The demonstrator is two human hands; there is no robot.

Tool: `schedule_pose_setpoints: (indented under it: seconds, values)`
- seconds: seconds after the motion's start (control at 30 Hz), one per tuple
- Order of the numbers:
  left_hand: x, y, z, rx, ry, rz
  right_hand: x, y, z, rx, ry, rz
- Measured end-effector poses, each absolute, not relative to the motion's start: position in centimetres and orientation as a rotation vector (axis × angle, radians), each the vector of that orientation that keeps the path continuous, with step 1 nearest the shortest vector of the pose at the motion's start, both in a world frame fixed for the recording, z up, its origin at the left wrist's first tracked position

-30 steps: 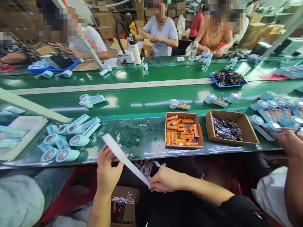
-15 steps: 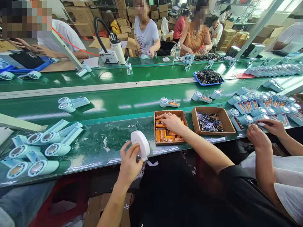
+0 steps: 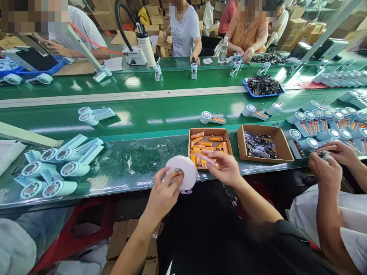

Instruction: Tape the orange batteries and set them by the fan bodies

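Note:
My left hand [image 3: 165, 191] grips a roll of white tape [image 3: 186, 172], fingers hooked into its core. The roll's flat side faces me above the bench's front edge. Between the fingertips of my right hand [image 3: 225, 166] is an orange battery [image 3: 200, 156], held just over the near side of a cardboard box [image 3: 190, 143]. More orange batteries [image 3: 216, 139] lie loosely in that box. Just right of it, a second cardboard box [image 3: 283, 147] holds dark, thin circuit boards [image 3: 259, 145].
Light-blue fan housings [image 3: 69, 168] cluster on the bench at left. Several more [image 3: 327, 133] with orange batteries inside crowd the right, beside a co-worker's hands [image 3: 329, 160]. The green conveyor belt [image 3: 160, 107] runs beyond, carrying a few housings. People sit along the far side.
My right hand has come out of the box with an orange battery and moved closer to the tape. The tape roll has turned its flat side toward me. The view has shifted slightly.

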State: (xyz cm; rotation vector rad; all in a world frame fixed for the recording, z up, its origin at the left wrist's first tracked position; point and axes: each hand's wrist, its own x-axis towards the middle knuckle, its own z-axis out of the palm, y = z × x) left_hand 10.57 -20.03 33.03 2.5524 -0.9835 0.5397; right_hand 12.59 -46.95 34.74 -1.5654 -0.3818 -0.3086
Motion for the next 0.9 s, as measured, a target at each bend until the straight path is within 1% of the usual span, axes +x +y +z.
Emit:
schedule_pose_setpoints:
  seconds: [0.1,0.2,0.3,0.4,0.47,0.57,0.63,0.67,0.73,0.83,0.9]
  values:
    - [10.4,-20.1,33.1,2.554,-1.008,0.52,12.5,-47.3,34.2,-1.758,-0.513,-0.411]
    - [10.3,-20.3,33.2,2.572,-1.017,0.505,12.9,-48.0,34.2,-1.849,-0.638,-0.49]
    - [10.4,-20.4,33.3,2.596,-1.022,0.492,12.7,-48.3,34.1,-1.873,-0.785,-0.451]
    - [10.6,-20.4,33.6,2.636,-1.014,0.513,11.8,-47.9,33.6,-1.801,-0.725,-0.266]
    - [10.7,-20.3,34.2,2.658,-1.027,0.543,11.4,-47.6,33.4,-1.64,-0.479,-0.131]
    - [11.0,-20.0,35.5,2.692,-1.125,0.605,12.0,-47.6,34.1,-1.441,-0.164,0.158]
    - [11.4,-19.9,36.5,2.72,-1.205,0.663,12.8,-47.7,34.8,-1.425,-0.121,0.34]
    - [11.5,-20.0,36.9,2.732,-1.229,0.7,13.1,-47.6,35.1,-1.416,-0.113,0.365]
    - [11.7,-20.5,37.3,2.748,-1.211,0.769,13.4,-46.6,35.2,-1.343,-0.054,0.246]
    - [11.2,-22.5,36.3,2.714,-1.042,0.851,12.8,-43.6,34.0,-1.108,0.15,-0.167]
    - [10.2,-24.3,35.0,2.659,-0.888,0.86,12.4,-41.8,33.1,-0.981,0.264,-0.374]
